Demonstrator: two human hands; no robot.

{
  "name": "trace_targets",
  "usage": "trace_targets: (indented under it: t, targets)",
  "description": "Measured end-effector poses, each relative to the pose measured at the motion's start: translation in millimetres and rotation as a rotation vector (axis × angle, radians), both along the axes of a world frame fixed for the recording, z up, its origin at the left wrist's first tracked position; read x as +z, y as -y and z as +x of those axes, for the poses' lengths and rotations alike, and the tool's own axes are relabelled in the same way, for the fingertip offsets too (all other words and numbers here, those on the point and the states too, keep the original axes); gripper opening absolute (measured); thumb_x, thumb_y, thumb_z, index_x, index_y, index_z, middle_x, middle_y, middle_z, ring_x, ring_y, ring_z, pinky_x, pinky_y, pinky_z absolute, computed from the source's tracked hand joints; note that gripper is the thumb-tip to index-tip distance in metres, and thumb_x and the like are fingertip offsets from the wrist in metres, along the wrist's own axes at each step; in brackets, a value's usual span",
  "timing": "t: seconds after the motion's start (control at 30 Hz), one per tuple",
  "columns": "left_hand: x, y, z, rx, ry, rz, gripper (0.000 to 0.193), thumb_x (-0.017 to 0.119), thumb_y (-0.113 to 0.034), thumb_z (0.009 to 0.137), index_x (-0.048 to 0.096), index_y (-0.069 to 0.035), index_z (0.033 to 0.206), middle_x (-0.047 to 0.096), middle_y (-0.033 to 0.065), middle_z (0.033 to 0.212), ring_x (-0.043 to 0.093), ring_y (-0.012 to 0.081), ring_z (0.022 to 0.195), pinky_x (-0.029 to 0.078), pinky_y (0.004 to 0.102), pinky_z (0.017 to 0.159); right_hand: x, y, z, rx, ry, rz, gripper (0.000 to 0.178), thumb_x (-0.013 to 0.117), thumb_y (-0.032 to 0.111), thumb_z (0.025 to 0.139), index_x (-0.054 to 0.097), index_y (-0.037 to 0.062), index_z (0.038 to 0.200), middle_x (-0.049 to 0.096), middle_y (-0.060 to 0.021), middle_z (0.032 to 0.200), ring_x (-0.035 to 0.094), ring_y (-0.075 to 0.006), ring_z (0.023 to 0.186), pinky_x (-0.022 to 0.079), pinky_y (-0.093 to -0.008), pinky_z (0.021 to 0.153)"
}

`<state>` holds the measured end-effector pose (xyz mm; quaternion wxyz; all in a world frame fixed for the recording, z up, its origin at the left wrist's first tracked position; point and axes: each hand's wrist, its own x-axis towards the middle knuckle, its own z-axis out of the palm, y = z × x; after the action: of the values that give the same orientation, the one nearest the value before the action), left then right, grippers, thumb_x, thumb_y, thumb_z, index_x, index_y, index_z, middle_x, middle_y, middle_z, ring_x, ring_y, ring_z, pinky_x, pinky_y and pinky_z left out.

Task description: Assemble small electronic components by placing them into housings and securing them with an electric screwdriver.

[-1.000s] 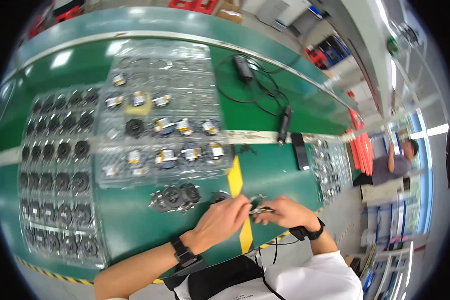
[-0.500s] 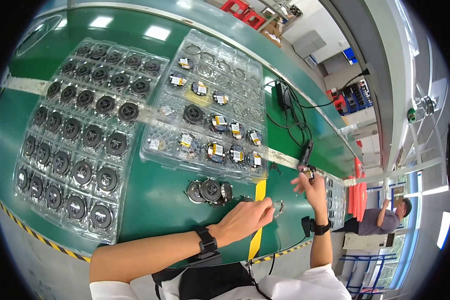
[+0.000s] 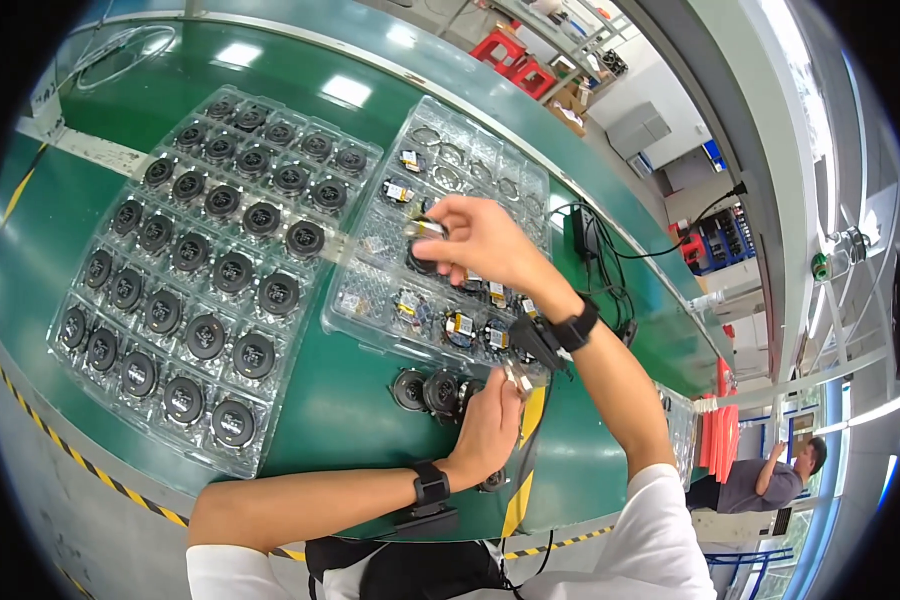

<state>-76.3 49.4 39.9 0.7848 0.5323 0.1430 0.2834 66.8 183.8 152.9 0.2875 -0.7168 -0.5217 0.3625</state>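
My right hand (image 3: 485, 245) is over the clear plastic tray (image 3: 345, 322), pinching a small circuit module (image 3: 427, 229) with a white-and-yellow label. Its fingers partly cover a black round disc (image 3: 422, 262) below. My left hand (image 3: 488, 428) is closed at the tray's near edge, with a shiny metal ring (image 3: 518, 380) at its fingertips. Just left of that hand, several black round discs (image 3: 442, 390) with metal rims lie on the green table. Labelled round circuit modules (image 3: 460, 326) fill some of the tray's pockets, and metal rings (image 3: 452, 154) sit in far ones.
A second clear tray (image 3: 270, 425), full of black round discs, lies at the left. Black cables with an adapter (image 3: 585, 235) run along the table's right side. Yellow tape (image 3: 518, 505) marks the near table. A person (image 3: 760, 485) stands at the far right.
My right hand has moved left and away from me, from beside the dark hand tool to over the tray, carrying the module. My left hand has shifted slightly away from me. The view has shifted.
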Motion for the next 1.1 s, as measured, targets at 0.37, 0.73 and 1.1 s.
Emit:
trace_targets:
  t: [0.37,0.73,1.1]
  targets:
    - [8,1,-2,-0.026,-0.033,0.007,0.019,0.040,-0.016,0.107,0.044,0.003,0.106,0.057,0.0285,0.075,0.057,0.0510,0.073,0.042,0.0558,0.064,8,13,0,-0.045,0.250,-0.026,0.026,0.062,0.026,0.103,0.066,0.0017,0.111,0.069,-0.0045,0.076,0.065,-0.0096,0.064,0.052,-0.0279,0.055]
    - [13,-4,-4,0.005,-0.024,0.005,0.023,0.041,-0.022,0.110,0.046,-0.001,0.103,0.054,0.0184,0.072,0.057,0.0369,0.068,0.044,0.0459,0.062,85,136,-8,0.225,0.385,-0.443,0.019,0.069,0.016,0.096,0.067,0.0025,0.110,0.070,-0.0080,0.076,0.071,-0.0182,0.070,0.054,-0.0327,0.062]
    - [14,-1,-5,-0.182,0.003,0.156,0.025,0.044,-0.023,0.109,0.047,0.000,0.099,0.055,0.0219,0.074,0.057,0.0440,0.070,0.044,0.0484,0.062,8,16,218,-0.467,0.110,0.225,0.026,0.067,0.014,0.096,0.067,-0.0052,0.114,0.072,-0.0113,0.090,0.069,-0.0162,0.074,0.059,-0.0289,0.060]
